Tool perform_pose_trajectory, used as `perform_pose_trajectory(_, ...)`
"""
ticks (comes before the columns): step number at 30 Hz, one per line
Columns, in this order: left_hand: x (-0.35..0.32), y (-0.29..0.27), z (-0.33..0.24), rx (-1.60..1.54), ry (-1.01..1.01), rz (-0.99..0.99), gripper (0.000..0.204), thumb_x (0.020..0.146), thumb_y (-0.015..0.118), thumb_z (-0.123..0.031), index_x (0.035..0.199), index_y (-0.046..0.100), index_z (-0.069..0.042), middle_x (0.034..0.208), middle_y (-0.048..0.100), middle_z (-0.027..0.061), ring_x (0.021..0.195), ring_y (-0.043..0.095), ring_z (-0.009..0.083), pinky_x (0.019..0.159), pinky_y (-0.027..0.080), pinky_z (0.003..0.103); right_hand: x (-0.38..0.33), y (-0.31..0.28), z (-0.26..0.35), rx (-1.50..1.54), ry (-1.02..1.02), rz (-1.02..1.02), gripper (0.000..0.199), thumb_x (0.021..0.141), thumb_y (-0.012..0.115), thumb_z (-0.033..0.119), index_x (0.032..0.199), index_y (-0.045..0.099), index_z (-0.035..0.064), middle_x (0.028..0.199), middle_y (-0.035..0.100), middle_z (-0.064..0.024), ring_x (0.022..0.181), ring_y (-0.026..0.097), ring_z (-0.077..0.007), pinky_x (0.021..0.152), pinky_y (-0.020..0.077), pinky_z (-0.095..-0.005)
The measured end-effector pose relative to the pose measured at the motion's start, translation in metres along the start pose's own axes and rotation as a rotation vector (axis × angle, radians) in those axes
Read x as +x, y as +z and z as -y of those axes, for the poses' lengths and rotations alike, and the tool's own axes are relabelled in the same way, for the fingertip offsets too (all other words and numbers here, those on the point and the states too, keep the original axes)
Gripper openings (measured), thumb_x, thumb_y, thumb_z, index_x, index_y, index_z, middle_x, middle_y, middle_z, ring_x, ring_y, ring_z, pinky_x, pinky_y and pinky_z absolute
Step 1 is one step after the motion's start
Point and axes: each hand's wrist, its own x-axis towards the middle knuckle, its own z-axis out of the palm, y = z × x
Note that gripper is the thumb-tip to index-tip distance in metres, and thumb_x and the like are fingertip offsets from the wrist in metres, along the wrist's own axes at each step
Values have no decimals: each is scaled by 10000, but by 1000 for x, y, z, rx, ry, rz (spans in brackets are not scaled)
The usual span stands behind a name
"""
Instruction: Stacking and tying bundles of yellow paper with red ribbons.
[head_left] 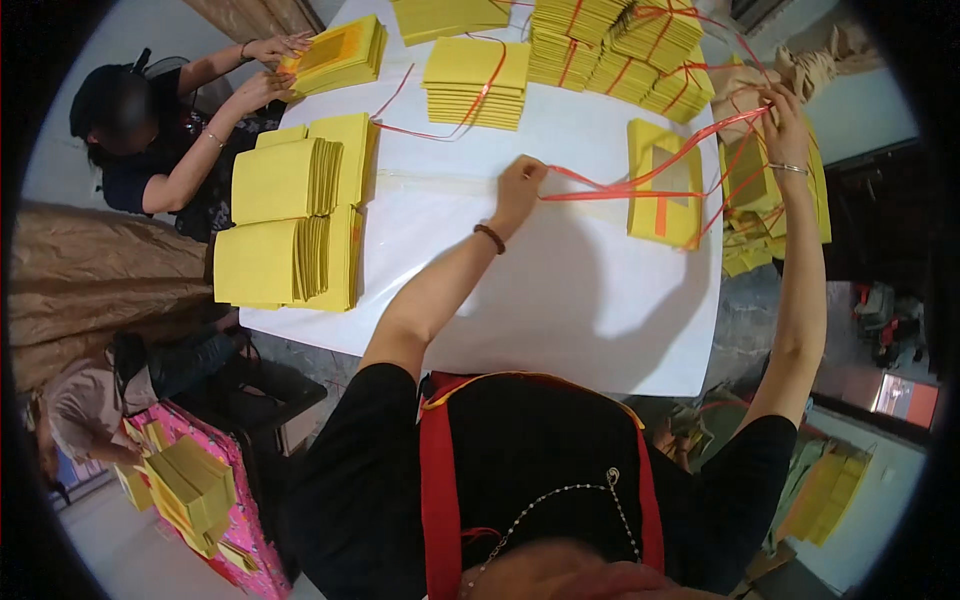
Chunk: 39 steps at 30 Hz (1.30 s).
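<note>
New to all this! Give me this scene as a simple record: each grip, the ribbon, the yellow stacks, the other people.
Left grip: closed on red ribbon, over the white table
Right grip: raised at the table's right, holding ribbon
Ribbon path: between both grips, across a yellow bundle; contact unclear
Left stacks: yellow, no ribbon visible
Far stacks: yellow, red ribbon around them
Upper-left person: touching a yellow stack
Lower-left person: by a pink cover

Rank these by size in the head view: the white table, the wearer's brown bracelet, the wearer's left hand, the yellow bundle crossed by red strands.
1. White table
2. Yellow bundle
3. Left hand
4. Brown bracelet
</note>
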Motion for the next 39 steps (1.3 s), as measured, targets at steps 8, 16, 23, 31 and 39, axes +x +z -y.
perform_pose_trajectory(8,10,-3,28,187,-66,-226,131,795,552,-126,787,576,2,637,571,66,545,524,127,505,434,268,-32,146,-47,89,133,372,187,736,543,52,921,573,58,952,568,-133,889,543,-316,780,433,-362)
perform_pose_trajectory(16,1,-65,5,430,-203,-148,193,797,515,-221,742,585,-49,674,587,133,626,566,283,579,444,370,-71,191,-58,167,61,906,309,708,535,56,1008,560,122,1003,533,-141,864,553,-305,738,448,-369)
perform_pose_trajectory(23,44,-71,7,574,127,-52,204,794,480,-190,880,608,-57,893,581,182,841,522,355,746,420,424,-25,192,22,103,138,617,349,729,529,96,1076,535,133,1067,508,-92,930,548,-295,768,456,-377)
perform_pose_trajectory(31,78,-93,-2,723,71,-389,529,762,489,-113,1254,319,-18,1051,497,194,942,467,353,759,372,458,15,257,160,1354,1288,734,947,624,614,639,1305,265,81,1245,344,-119,1062,416,-298,849,387,-482)
perform_pose_trajectory(39,188,-150,29,108,-418,-112,802,710,521,-614,1189,443,24,1123,524,165,971,523,241,814,395,344,40,283,215,1541,1392,824,580,625,692,512,1051,534,150,927,586,-72,827,558,-219,657,432,-433)
